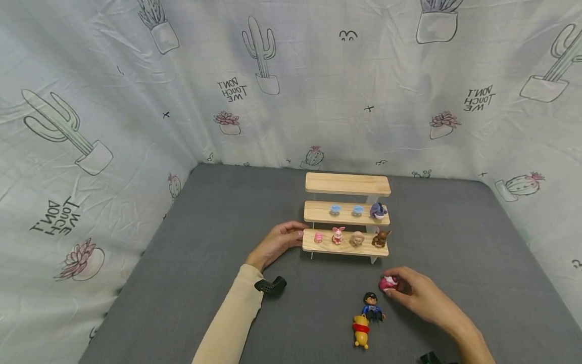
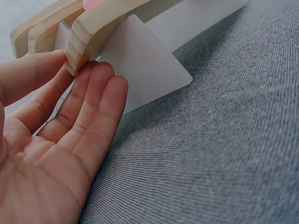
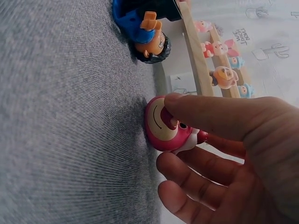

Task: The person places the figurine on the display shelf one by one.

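Note:
My left hand (image 1: 278, 243) is at the left end of a three-tier wooden display shelf (image 1: 345, 184). In the left wrist view its thumb and fingers pinch the corner of the lowest board (image 2: 86, 39). My right hand (image 1: 425, 298) pinches a dark pink bear figurine (image 1: 387, 284) between thumb and fingers, low over the grey cloth. The right wrist view shows the bear's smiling face (image 3: 161, 122) turned sideways, partly covered by the thumb. Nearby lie a toy figure in blue (image 1: 372, 307) with black hair and a yellow bear figurine (image 1: 361, 331) with a red shirt.
Small figurines, among them a pink-eared piglet (image 1: 337, 235) and a brown one (image 1: 380, 238), stand on the lowest board. The middle board bears two light blue pieces (image 1: 335, 210) and a purple-blue donkey figurine (image 1: 378, 211). A cactus-print curtain (image 1: 291, 101) surrounds the grey surface (image 1: 218, 212).

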The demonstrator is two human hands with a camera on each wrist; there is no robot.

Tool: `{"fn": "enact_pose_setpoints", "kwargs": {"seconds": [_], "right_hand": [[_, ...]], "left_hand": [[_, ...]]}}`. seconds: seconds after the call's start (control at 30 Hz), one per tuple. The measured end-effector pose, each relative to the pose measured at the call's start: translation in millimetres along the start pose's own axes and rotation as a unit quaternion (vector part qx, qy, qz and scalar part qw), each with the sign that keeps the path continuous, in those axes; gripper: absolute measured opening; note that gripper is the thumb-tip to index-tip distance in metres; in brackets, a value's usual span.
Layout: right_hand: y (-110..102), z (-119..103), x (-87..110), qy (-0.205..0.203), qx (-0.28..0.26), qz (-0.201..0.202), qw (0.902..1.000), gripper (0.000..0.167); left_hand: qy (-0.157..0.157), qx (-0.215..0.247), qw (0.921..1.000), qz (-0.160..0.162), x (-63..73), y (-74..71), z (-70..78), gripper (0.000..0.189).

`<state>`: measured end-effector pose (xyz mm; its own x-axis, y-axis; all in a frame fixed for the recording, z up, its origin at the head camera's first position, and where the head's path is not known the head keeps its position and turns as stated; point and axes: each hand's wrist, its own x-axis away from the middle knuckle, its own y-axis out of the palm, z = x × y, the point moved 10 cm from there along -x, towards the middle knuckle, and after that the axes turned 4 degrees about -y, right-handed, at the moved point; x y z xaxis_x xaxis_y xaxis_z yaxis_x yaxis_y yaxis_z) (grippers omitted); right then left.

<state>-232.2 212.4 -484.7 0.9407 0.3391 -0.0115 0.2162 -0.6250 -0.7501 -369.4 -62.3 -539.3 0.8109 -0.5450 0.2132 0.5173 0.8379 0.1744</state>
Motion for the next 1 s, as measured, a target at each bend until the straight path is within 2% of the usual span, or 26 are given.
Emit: {"fn": "enact_pose_setpoints", "kwargs": {"seconds": [0.27,0.63,1.0], "right_hand": [[0.8,3.3,-0.2,0.014,0.022,-0.001,0.9996,0.024],[-6.5,-3.2,2.1,-0.011,0.044,0.056,0.9974,0.022],[-9.0,-4.6,-1.5,0.003,0.033,0.053,0.998,0.023]], "left_hand": [[0.006,-0.005,1.0,-0.001,0.4,0.8,0.8,0.037],[0.005,-0.005,1.0,0.0,0.6,0.9,1.1,0.037],[0.009,-0.002,1.0,-0.001,2.0,1.5,2.7,0.036]]}}
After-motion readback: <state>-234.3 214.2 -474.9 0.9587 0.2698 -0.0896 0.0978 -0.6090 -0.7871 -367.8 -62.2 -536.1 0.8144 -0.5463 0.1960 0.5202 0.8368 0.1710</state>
